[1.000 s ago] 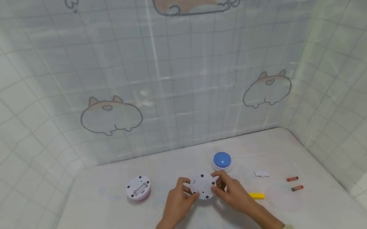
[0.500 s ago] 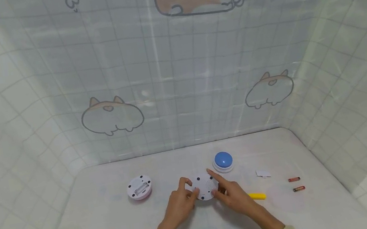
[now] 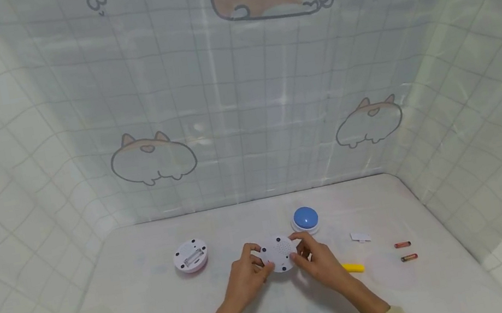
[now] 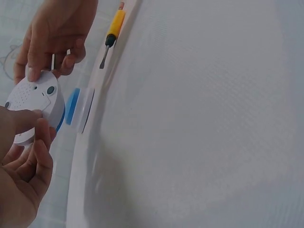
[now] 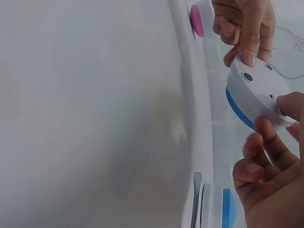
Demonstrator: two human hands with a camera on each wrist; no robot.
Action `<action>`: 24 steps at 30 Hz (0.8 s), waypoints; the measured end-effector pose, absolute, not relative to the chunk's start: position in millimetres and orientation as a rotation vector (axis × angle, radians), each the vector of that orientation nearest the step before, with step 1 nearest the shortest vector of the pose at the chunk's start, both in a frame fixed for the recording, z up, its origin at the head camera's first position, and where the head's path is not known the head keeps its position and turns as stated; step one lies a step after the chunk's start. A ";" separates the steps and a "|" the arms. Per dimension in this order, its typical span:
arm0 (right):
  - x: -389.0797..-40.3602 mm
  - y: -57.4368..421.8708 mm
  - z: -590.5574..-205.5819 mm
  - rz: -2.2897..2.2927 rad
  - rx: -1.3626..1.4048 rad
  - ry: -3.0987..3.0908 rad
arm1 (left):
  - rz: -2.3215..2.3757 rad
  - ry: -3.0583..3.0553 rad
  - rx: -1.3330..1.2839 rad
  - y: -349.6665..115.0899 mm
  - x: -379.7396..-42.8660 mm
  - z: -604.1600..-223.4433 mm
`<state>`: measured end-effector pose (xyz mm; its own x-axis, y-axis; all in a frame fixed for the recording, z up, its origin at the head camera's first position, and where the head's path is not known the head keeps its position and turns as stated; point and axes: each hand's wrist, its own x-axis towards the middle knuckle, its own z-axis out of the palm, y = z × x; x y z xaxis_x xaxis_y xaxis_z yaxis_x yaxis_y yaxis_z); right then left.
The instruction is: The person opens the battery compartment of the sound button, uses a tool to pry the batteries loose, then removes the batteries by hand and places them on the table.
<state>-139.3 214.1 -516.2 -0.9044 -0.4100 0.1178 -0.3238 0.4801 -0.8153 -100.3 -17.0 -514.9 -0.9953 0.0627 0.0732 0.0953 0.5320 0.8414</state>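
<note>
Underside up, the round white device (image 3: 279,253) lies between the left hand (image 3: 243,278) and right hand (image 3: 319,263), each pinching its own side, neither plainly nearer

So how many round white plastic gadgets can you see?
3. The left hand and right hand hold a round white-and-blue gadget; a white gadget with a blue dome stands beyond it; a white-and-pink gadget lies upside down farther left. No others show.
</note>
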 end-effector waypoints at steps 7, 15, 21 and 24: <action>-140.5 216.1 -519.7 -1.332 -0.738 2.550 | -1.518 -2.753 -0.170 -13.4 -97.8 -513.9; -139.3 219.6 -524.7 -1.290 -0.768 2.575 | -1.396 -2.803 -0.133 -13.2 -98.1 -516.7; -138.5 221.7 -523.9 -1.314 -0.739 2.608 | -1.373 -2.763 -0.072 -14.0 -99.0 -518.8; -138.1 222.0 -523.2 -1.342 -0.716 2.596 | -1.362 -2.766 -0.099 -13.6 -97.5 -518.7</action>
